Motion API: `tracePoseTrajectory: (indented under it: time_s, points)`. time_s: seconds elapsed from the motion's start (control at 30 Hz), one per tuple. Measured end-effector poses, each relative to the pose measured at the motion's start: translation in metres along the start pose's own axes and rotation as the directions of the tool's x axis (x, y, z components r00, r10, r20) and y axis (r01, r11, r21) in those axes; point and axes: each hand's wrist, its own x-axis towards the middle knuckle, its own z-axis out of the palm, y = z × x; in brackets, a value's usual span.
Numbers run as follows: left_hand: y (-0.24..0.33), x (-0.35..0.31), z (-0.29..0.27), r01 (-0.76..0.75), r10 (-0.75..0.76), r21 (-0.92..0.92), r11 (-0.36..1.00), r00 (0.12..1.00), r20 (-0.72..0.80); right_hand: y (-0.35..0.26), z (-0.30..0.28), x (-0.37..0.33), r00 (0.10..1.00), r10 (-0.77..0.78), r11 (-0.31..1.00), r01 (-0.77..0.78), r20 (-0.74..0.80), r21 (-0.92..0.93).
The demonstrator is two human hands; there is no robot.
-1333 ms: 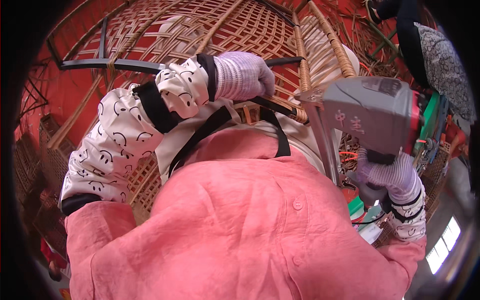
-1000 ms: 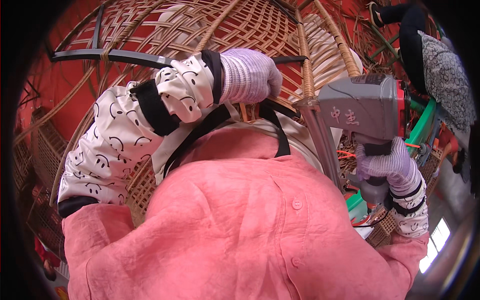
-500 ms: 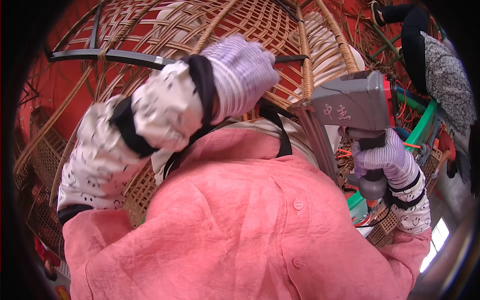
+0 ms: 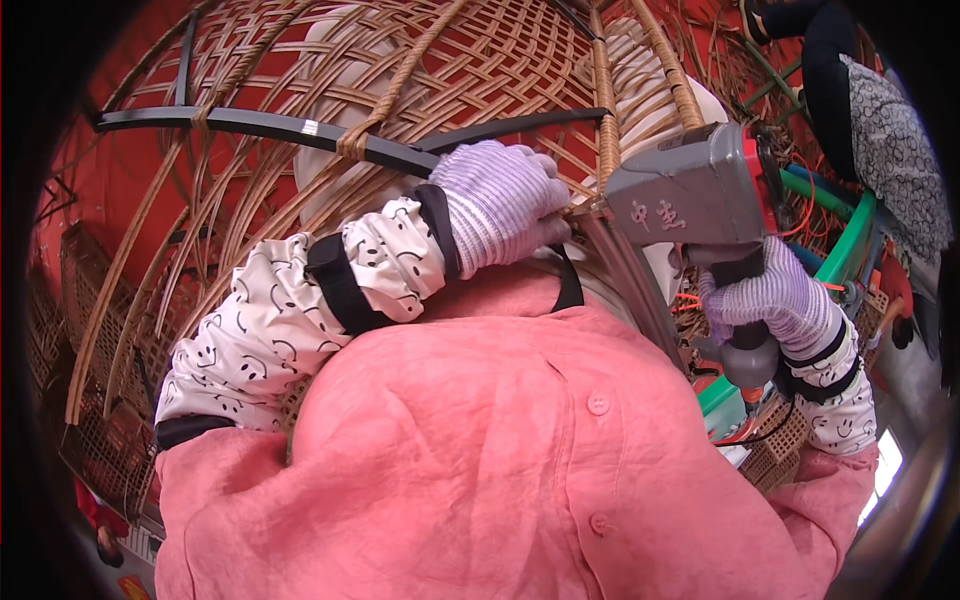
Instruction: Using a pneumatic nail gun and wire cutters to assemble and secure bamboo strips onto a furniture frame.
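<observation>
Grey power tool (image 4: 690, 190) at the person's right, just beside a woven cane frame (image 4: 412, 62); the gloved right hand (image 4: 775, 305) is wrapped round its handle. The gloved left hand (image 4: 495, 205), raised and blurred half a second ago, has dropped to just below the frame's black curved bar (image 4: 260, 125), which brings it closer to the tool's metal nose. Its fingers curl; whether they hold anything, I cannot tell.

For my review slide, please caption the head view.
Gloved right hand grips a gray gun-shaped tool; gloved left hand is near a woven frame.
</observation>
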Motion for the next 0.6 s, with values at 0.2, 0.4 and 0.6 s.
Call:
tracePoseTrajectory:
  time_s: [0.2,0.4,0.6]
  points:
    - [-0.005,-0.002,0.013,-0.079,0.086,0.079,0.994,0.992,-0.095,0.003,-0.003,0.008,0.996,0.046,0.999,-0.045,0.070,-0.009]
    - [-0.004,0.002,0.015,-0.126,0.134,0.082,0.989,0.986,-0.096,0.014,-0.004,0.007,0.999,-0.005,1.000,0.005,0.034,0.006]
    - [0.002,-0.006,-0.001,-0.190,0.205,0.172,0.967,0.976,-0.077,0.032,-0.008,-0.037,0.973,-0.204,0.979,0.204,-0.107,-0.014]
